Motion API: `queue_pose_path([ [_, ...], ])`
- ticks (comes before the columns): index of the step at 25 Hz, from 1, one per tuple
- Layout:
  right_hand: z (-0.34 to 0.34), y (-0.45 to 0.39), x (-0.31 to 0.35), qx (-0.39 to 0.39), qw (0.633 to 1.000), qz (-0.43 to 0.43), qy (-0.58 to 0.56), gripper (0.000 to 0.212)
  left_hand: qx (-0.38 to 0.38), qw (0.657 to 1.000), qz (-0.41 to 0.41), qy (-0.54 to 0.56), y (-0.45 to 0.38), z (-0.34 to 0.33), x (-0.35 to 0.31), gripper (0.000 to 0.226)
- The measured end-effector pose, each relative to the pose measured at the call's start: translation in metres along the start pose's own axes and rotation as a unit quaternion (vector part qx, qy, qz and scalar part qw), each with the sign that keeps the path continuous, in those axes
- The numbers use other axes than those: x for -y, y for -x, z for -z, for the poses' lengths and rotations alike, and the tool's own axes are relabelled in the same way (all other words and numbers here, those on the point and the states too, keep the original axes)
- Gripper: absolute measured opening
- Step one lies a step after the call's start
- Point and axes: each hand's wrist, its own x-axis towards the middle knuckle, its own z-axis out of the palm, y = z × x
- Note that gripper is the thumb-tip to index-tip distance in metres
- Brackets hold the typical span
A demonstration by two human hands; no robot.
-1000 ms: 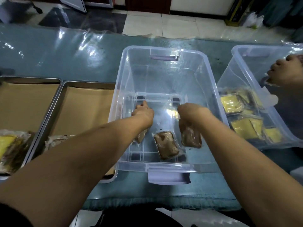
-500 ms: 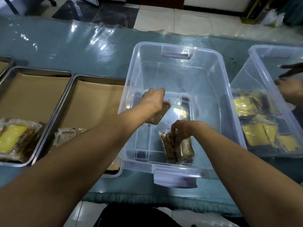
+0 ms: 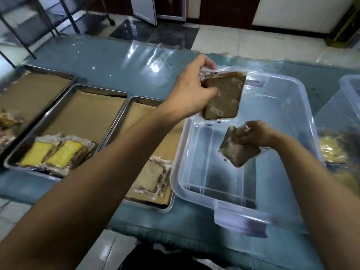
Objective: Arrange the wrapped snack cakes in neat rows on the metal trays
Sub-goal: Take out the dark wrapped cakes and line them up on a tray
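Both hands have risen out of the bin (image 3: 292, 106): the right hand (image 3: 255, 134), nearer, grips stacked brown cakes (image 3: 238, 152) just above its floor. Farther off, the left hand (image 3: 191, 90) pinches one cake (image 3: 226, 98) high by its wrapper, probably bound for the nearest tray (image 3: 116, 125), where a few cakes already lie.

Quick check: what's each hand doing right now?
Left hand: grips a brown wrapped snack cake.
Right hand: grips another brown wrapped cake, possibly two stacked.
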Motion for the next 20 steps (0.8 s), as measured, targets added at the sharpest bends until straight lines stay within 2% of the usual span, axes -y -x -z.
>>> queue_pose_path([
  [4,0.053,0.026,0.049,-0.194,0.977,0.025,-0.085,0.029,-0.039,0.998,-0.005,0.044,0.002,0.056,-0.003,0.033],
  [7,0.077,0.050,0.104,-0.300,0.942,0.055,-0.142,0.032,-0.062,0.997,-0.004,0.043,0.009,0.099,0.015,0.031],
  [9,0.083,0.068,0.151,-0.343,0.920,0.076,-0.171,0.037,-0.059,0.997,0.014,0.046,0.015,0.125,0.032,0.030],
  [11,0.078,0.080,0.195,-0.350,0.914,0.094,-0.183,0.039,-0.051,0.997,0.031,0.042,0.019,0.151,0.056,0.031],
  [14,0.048,0.085,0.253,-0.313,0.924,0.116,-0.188,0.038,-0.034,0.998,0.054,0.009,0.028,0.187,0.100,0.033],
  [20,-0.062,0.054,0.302,-0.200,0.969,0.103,-0.107,0.041,0.045,0.987,0.151,-0.015,0.064,0.222,0.203,0.033],
])
